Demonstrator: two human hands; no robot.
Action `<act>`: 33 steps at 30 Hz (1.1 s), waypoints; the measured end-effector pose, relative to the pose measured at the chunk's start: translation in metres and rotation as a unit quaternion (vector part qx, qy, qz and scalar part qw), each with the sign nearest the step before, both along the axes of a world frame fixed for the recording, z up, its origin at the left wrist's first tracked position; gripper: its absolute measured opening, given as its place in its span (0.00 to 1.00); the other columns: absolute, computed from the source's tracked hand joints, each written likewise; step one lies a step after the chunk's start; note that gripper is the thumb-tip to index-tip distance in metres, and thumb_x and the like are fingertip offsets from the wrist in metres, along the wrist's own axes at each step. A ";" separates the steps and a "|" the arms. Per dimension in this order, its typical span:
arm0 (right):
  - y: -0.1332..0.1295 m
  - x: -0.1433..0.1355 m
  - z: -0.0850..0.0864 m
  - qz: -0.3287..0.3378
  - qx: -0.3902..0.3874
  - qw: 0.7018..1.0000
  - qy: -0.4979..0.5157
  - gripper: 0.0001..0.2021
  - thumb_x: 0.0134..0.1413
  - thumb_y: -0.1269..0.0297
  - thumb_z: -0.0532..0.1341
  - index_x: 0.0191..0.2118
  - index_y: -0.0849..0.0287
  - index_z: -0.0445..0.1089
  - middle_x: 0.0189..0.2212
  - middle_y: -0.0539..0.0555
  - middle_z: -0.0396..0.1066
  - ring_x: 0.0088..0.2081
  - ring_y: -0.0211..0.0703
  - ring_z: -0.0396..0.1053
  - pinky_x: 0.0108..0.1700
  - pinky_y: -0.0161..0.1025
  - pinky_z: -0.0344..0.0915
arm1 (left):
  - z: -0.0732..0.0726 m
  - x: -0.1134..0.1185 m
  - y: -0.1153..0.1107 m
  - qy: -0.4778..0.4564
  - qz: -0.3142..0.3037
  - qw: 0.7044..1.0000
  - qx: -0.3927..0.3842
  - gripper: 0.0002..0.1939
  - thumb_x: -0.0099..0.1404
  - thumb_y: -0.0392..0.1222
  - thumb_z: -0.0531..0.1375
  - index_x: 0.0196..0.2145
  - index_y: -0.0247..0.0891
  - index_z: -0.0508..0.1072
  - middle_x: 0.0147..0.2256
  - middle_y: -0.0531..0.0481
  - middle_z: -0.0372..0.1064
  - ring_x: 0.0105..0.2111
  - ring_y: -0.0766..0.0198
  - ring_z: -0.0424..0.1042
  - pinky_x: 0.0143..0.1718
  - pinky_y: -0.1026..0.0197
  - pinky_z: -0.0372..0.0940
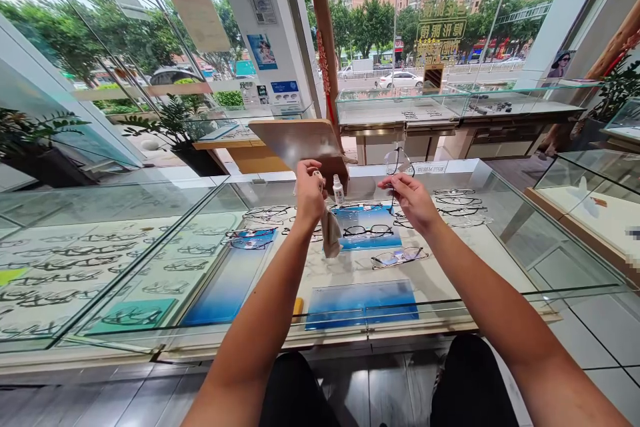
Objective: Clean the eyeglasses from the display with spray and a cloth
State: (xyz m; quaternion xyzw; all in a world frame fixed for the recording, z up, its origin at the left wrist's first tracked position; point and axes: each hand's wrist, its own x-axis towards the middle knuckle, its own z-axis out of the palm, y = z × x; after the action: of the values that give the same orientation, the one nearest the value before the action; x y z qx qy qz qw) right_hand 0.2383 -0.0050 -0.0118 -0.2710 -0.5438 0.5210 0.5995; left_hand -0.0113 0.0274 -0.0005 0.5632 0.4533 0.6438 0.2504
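Note:
Above the glass display case (460, 267), my left hand (310, 195) is closed on a beige cloth (331, 233) that hangs down from it. My right hand (411, 200) pinches a thin dark-framed pair of glasses (399, 163), held up with the lenses at the top. Between the hands a small white spray bottle (339, 191) stands on the glass top. Behind my left hand is the brown back of a tilted board (305, 140). Below the hands, several pairs of glasses (368, 231) show through the glass, some over blue sheets (363, 300).
A neighbouring case (100, 220) on the left holds rows of glasses. Further cases stand by the window (400, 103) and at the right (585, 193). Potted plants (175, 127) are at the left. The case's front glass edge runs close before my knees.

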 end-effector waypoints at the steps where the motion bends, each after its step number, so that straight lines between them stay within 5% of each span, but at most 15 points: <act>1: -0.001 -0.001 0.001 0.004 0.002 1.000 -0.001 0.16 0.55 0.42 0.74 0.36 0.49 0.82 0.41 0.51 0.82 0.47 0.46 0.74 0.52 0.43 0.66 | 0.002 0.005 -0.004 -0.057 -0.052 0.997 -0.012 0.17 0.58 0.40 0.56 0.46 0.45 0.62 0.44 0.48 0.62 0.32 0.62 0.66 0.27 0.61 0.62; 3: -0.004 -0.002 0.003 0.012 0.006 1.000 -0.002 0.16 0.56 0.42 0.74 0.35 0.49 0.82 0.41 0.51 0.82 0.47 0.46 0.74 0.52 0.43 0.66 | 0.007 0.016 -0.014 -0.135 -0.137 0.981 -0.022 0.19 0.55 0.38 0.57 0.45 0.46 0.62 0.42 0.50 0.62 0.30 0.66 0.64 0.23 0.64 0.59; 7: -0.010 -0.006 0.005 0.023 0.004 1.000 -0.011 0.17 0.56 0.41 0.73 0.35 0.50 0.81 0.42 0.52 0.82 0.48 0.46 0.74 0.54 0.44 0.67 | 0.014 0.030 -0.032 -0.169 -0.228 0.958 -0.043 0.19 0.60 0.42 0.65 0.47 0.46 0.64 0.39 0.52 0.66 0.33 0.65 0.71 0.30 0.63 0.70; 13: -0.018 -0.011 0.006 0.061 0.018 0.998 -0.016 0.16 0.55 0.41 0.74 0.37 0.48 0.84 0.48 0.53 0.81 0.58 0.51 0.73 0.62 0.48 0.66 | 0.015 0.030 -0.039 -0.133 -0.195 0.972 0.009 0.23 0.58 0.51 0.77 0.43 0.40 0.74 0.38 0.51 0.74 0.37 0.66 0.75 0.43 0.63 0.72; 21: -0.024 -0.011 0.009 0.084 0.041 0.994 -0.048 0.13 0.60 0.44 0.72 0.39 0.46 0.86 0.57 0.52 0.80 0.60 0.52 0.73 0.66 0.51 0.65 | 0.012 0.039 -0.046 -0.089 -0.189 0.978 -0.024 0.27 0.56 0.60 0.77 0.36 0.40 0.71 0.33 0.51 0.75 0.34 0.63 0.76 0.38 0.61 0.71; 28: -0.018 -0.012 0.003 0.068 0.021 0.997 -0.031 0.15 0.57 0.42 0.74 0.39 0.47 0.86 0.48 0.53 0.84 0.57 0.52 0.76 0.68 0.51 0.65 | 0.008 0.043 -0.042 -0.153 -0.297 0.939 -0.077 0.29 0.54 0.62 0.79 0.38 0.41 0.71 0.34 0.53 0.74 0.35 0.63 0.77 0.40 0.60 0.73; 33: -0.019 -0.012 0.006 0.037 -0.008 0.999 0.015 0.17 0.49 0.40 0.78 0.36 0.46 0.86 0.40 0.51 0.80 0.45 0.46 0.74 0.54 0.44 0.69 | 0.005 0.045 -0.042 -0.145 -0.305 0.936 -0.095 0.31 0.52 0.63 0.79 0.37 0.39 0.71 0.34 0.54 0.71 0.32 0.68 0.70 0.34 0.65 0.68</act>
State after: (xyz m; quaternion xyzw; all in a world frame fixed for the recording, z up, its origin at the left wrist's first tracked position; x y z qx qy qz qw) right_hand 0.2260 -0.0236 -0.0054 -0.2479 -0.5398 0.5511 0.5860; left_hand 0.0338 -0.0141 0.0045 0.5487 0.2772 0.5654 0.5499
